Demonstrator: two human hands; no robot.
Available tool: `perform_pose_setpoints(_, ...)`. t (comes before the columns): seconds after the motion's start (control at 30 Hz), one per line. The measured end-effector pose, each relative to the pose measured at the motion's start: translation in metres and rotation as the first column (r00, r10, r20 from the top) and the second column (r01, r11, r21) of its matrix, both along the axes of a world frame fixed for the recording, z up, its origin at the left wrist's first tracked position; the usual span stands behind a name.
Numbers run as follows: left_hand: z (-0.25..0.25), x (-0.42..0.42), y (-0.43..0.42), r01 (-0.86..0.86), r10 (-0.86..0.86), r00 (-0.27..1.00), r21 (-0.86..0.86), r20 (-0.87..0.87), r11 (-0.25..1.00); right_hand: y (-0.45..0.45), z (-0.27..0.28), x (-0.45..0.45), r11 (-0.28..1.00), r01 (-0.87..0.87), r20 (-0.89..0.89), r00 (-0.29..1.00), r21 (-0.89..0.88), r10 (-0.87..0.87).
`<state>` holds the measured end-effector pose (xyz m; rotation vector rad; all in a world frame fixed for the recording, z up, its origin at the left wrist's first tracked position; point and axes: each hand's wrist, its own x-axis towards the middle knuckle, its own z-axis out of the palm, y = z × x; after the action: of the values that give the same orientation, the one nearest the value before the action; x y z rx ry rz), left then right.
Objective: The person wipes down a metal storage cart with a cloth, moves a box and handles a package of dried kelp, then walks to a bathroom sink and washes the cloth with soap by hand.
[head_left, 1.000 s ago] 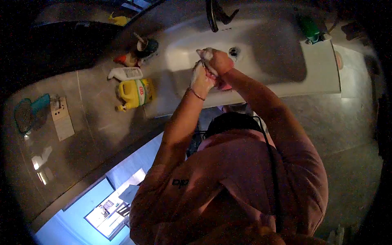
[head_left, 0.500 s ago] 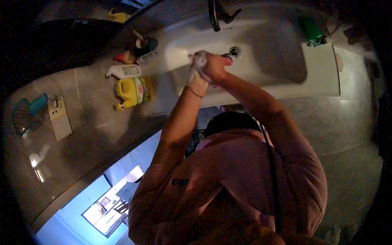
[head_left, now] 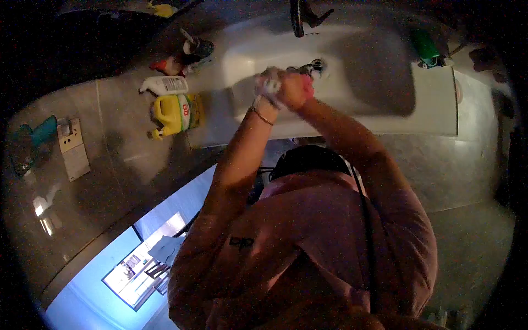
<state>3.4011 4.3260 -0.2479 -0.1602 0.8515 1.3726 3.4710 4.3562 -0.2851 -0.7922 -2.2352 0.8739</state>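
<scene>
Over the white sink (head_left: 352,122), my two hands are pressed together. My left hand (head_left: 268,89) has white foam on it and a bracelet at the wrist; its fingers are blurred and partly hidden. My right hand (head_left: 293,91) lies curled against it, with a bright pink thing (head_left: 307,85) showing at its far side. The pink thing looks soft, but its kind is not clear. A dark object (head_left: 303,70) sits just beyond the hands, close to the drain (head_left: 317,66). Above the basin hangs a dark tap (head_left: 297,19).
Left of the sink lie a yellow jug (head_left: 169,115) and a white bottle (head_left: 165,84). Behind them are a red-topped container (head_left: 166,66) and a dark cup (head_left: 198,50). A green bottle (head_left: 424,48) is at the back right. A socket plate (head_left: 71,144) is far left.
My hands stay together over the basin, shifting slightly within it. More of the pink thing shows beside my right hand. The whole view has turned a little.
</scene>
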Motion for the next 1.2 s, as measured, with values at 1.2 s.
perform_pose_setpoints(1.2,0.042,-0.077,-0.027,0.051,-0.065,0.990,0.110,0.129,0.993,0.064,-0.021,0.102,0.261,-0.285,-0.223,0.944,-0.922,0.243)
